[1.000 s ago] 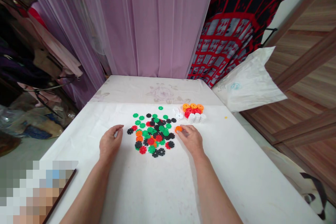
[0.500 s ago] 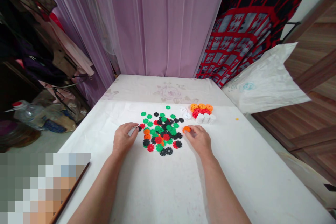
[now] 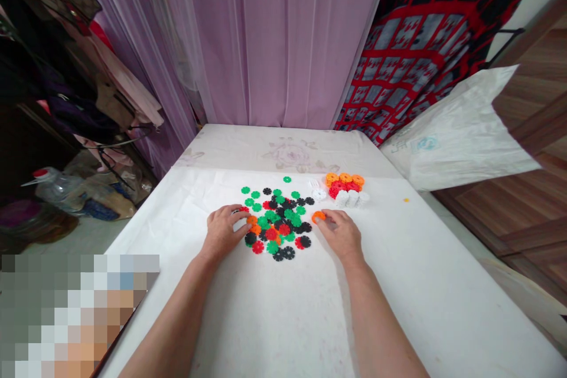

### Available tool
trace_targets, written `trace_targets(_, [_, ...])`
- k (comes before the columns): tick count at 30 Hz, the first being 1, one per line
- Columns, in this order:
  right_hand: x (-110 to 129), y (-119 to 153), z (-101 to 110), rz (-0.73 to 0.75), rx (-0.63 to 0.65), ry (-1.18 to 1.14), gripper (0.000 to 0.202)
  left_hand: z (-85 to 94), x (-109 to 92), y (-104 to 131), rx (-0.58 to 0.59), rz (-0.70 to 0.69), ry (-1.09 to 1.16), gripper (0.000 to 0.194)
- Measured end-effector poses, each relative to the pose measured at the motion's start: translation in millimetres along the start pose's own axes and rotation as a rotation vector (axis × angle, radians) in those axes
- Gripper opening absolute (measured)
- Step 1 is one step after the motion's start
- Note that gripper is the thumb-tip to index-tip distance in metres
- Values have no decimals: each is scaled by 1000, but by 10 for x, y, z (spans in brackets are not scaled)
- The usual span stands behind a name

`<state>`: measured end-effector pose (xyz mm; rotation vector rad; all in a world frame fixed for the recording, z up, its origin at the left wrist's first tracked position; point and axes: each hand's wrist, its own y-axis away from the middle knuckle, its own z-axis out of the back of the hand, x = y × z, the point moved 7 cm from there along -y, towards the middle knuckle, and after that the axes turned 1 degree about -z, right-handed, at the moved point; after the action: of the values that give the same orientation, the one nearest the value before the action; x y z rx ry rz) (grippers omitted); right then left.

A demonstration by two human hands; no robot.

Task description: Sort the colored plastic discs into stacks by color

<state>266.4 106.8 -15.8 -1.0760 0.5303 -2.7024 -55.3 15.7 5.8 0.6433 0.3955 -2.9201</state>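
A loose pile of flat plastic snowflake discs [image 3: 279,221], green, black, red and orange, lies on the white table [image 3: 283,313]. My left hand [image 3: 224,233] rests on the pile's left edge, its fingertips on an orange disc [image 3: 252,220]. My right hand [image 3: 341,233] sits just right of the pile and pinches a small stack of orange discs [image 3: 318,217] between thumb and fingers. Behind the pile stand sorted stacks: orange [image 3: 344,178], red [image 3: 340,187] and white [image 3: 352,198].
A single green disc [image 3: 287,179] and a tiny yellow piece [image 3: 406,200] lie apart. A white plastic bag [image 3: 456,136] leans at the right edge. Purple curtains [image 3: 274,35] hang behind the table. A bottle [image 3: 57,186] and clutter sit on the floor at left.
My left hand has moved right from open table onto the pile's left edge and touches an orange disc. My right hand has stayed beside the pile with its orange discs.
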Motion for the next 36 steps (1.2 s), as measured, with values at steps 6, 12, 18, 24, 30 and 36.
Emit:
trace_targets(6, [6,5,74,20,-100,-29,39,17,-77,7,-18,-48,42,17])
trace_targets(12, [191,24,236,122,-275,-6,30,2,-83,-9,-18,-53,106,12])
trace_targets(18, [608,101,150,306,-234,7,27,-42,-42,-31,-40,-38,127,9])
trace_targets(24, [1099,215,-164,478,-90,-31,20,-15,38,-35,-126,-12,101,24])
trace_targets(30, [1491,263,-666,408,183,81,19,55,209,-33,-229,63,105,25])
trace_targets(36, [1544,242,-809,276,313,188,16,55,252,-41,-247,71,151,25])
